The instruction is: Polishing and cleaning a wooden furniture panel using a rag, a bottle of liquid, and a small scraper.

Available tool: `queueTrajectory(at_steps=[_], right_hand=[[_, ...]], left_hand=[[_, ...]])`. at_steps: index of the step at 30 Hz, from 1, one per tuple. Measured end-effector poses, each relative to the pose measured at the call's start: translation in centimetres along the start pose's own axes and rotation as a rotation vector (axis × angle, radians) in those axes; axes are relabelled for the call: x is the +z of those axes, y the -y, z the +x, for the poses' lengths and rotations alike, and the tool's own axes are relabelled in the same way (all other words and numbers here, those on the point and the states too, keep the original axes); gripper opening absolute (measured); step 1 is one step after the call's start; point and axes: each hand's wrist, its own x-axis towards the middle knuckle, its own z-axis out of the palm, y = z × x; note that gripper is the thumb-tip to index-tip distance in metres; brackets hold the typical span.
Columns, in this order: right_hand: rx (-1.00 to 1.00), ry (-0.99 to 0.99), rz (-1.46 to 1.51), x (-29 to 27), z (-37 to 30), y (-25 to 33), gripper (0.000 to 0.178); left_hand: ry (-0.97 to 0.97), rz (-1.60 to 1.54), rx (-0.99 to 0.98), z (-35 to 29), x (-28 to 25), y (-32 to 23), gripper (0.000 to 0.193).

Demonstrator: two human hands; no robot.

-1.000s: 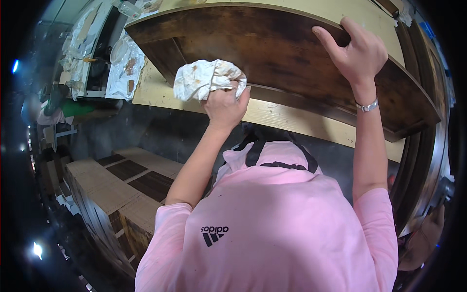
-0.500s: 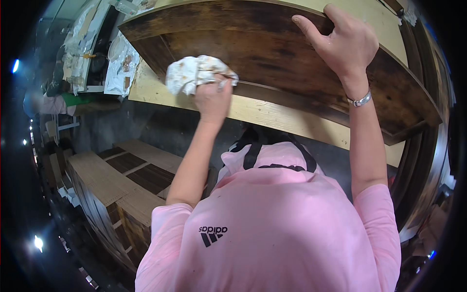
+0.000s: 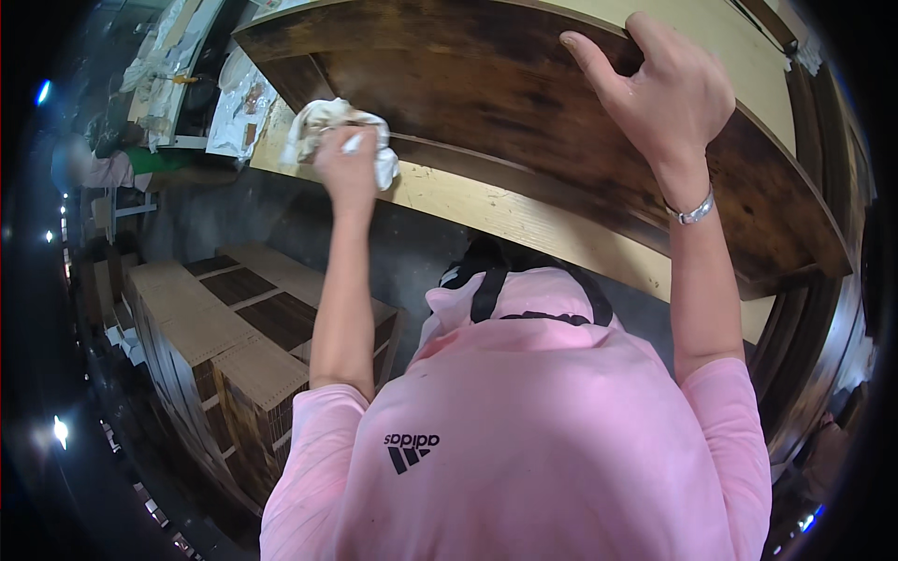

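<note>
My left hand (image 3: pixel 347 176) is closed around a crumpled white cloth (image 3: pixel 318 122) with brownish stains. It presses the cloth at the near left corner of a dark brown wooden panel (image 3: pixel 486 103) with a raised rim. The panel stands tilted on a pale wooden worktop (image 3: pixel 468 206). My right hand (image 3: pixel 681 98) grips the panel's far upper edge toward the right. Its thumb is stretched out over the panel's face, while most of its fingers are hidden behind the edge.
Stacked brown boards with cardboard-coloured pieces (image 3: pixel 201 318) stand on the floor at the left. Beyond the worktop's left end lies a stained plastic sheet (image 3: pixel 238 112). Dark wooden boards (image 3: pixel 814 140) line the right side. Someone's pink sleeve (image 3: pixel 110 171) shows at the far left.
My left hand has moved left with the cloth, along the panel's near edge to its corner. My right hand stays on the far edge.
</note>
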Motion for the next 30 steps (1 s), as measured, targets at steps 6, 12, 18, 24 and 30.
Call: queueTrajectory(at_steps=[6,12,18,24,30], right_hand=[[0.026,0.034,0.008,0.6,0.2,-0.4,0.045],[-0.027,0.076,-0.095,0.6,0.1,-1.3,0.051],[-0.031,0.018,-0.051,1.1,-0.2,-0.7,0.051],[-0.042,0.022,-0.069,0.6,-0.3,-0.9,0.053],[-0.034,0.004,-0.034,1.4,-0.1,-0.6,0.053]], left_hand=[[-0.079,-0.761,-0.411,0.9,-4.0,-0.3,0.011],[0.086,0.026,-0.008,-2.0,0.5,-2.7,0.040],[0.198,0.008,0.246,-6.7,3.5,-5.3,0.027],[0.180,0.251,0.432,-2.6,0.9,-1.7,0.022],[0.172,0.280,0.448,-3.5,2.1,-3.1,0.017]])
